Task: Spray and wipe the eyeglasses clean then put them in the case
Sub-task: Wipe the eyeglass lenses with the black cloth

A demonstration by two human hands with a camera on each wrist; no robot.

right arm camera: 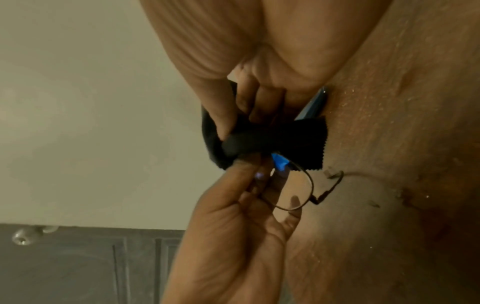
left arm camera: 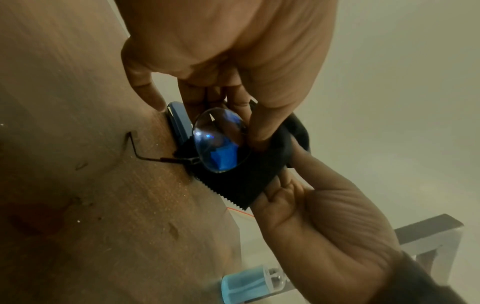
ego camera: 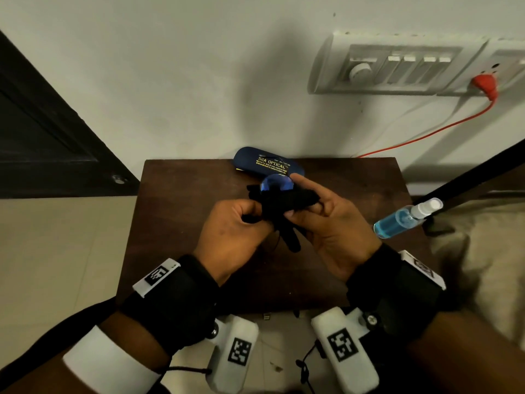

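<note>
Wiping looks underway. From the head view, our left hand [ego camera: 235, 226] and right hand [ego camera: 326, 223] hold eyeglasses [ego camera: 274, 185] and cloth [ego camera: 281, 207] above the tabletop [ego camera: 176, 223]; the case [ego camera: 267, 163] lies shut, the spray bottle [ego camera: 406, 217] aside. Left wrist: our grip pinches the frame. Right wrist: fingers clamp cloth over a lens. Casing remains.

Black cleaning cloth [ego camera: 279, 204] covers one lens and the bridge of the eyeglasses [left arm camera: 219, 142]; only the other lens and one temple show. Left hand [ego camera: 233, 226] hides its own fingertips in the head view. Lower edge of the eyeglass case [ego camera: 267, 163] is masked by the lens and the right hand [ego camera: 326, 220]; its small gold print is illegible. Spray bottle [left arm camera: 249, 286] is blurred and partly cut off in the left wrist view. Wall socket [ego camera: 508, 66] is cropped at the frame edge.
</note>
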